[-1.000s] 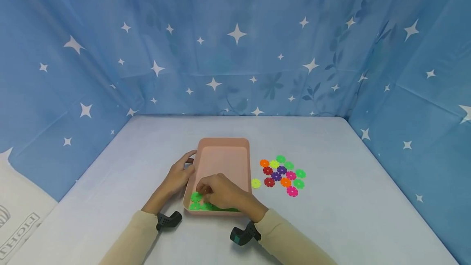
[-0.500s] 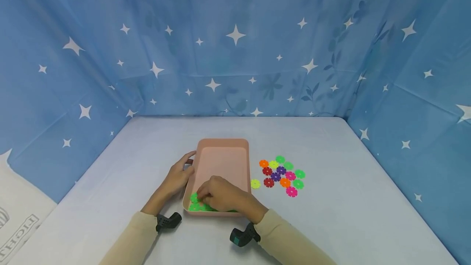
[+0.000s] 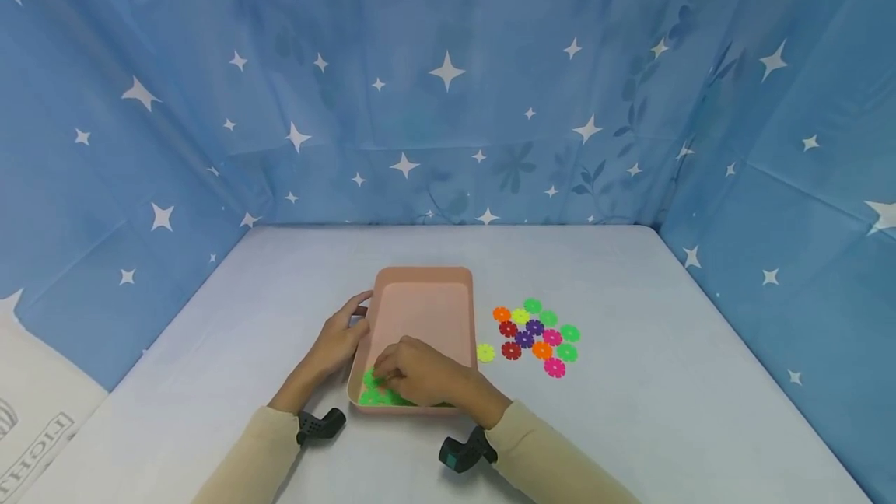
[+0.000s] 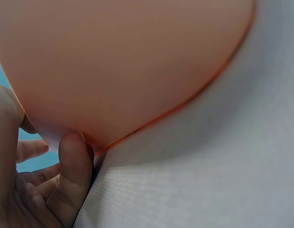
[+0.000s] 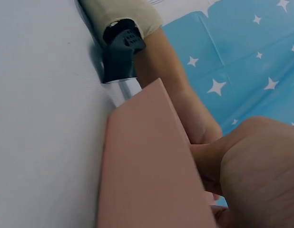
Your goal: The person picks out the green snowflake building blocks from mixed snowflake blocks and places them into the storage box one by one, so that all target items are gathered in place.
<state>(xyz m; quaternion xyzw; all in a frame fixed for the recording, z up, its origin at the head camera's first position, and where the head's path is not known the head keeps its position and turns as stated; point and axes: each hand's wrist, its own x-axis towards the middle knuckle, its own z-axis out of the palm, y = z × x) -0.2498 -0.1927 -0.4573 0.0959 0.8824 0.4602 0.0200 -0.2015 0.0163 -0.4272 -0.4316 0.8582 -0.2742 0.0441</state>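
A pink rectangular tray [image 3: 427, 309] lies on the white table, with several green notched plastic discs [image 3: 371, 395] gathered along its near end. My left hand [image 3: 337, 342] rests against the tray's left wall; in the left wrist view its thumb [image 4: 74, 154] touches the outer wall near the bottom edge. Reaching over the tray from the right, my right hand [image 3: 420, 372] has its fingers curled down onto a green disc near the left wall. That hand hides part of the disc and the discs under its palm. In the right wrist view the tray wall [image 5: 147, 166] covers the fingertips.
Right of the tray lie several loose notched discs in orange, red, purple [image 3: 535, 327], pink, green and yellow. One yellow disc [image 3: 486, 352] sits close to the tray's right wall. A blue star-patterned curtain [image 3: 448, 115] surrounds the table's back and sides.
My right hand has lowered slightly and its fingers have closed in on the green disc near the tray's left wall. My left hand stays against the tray.
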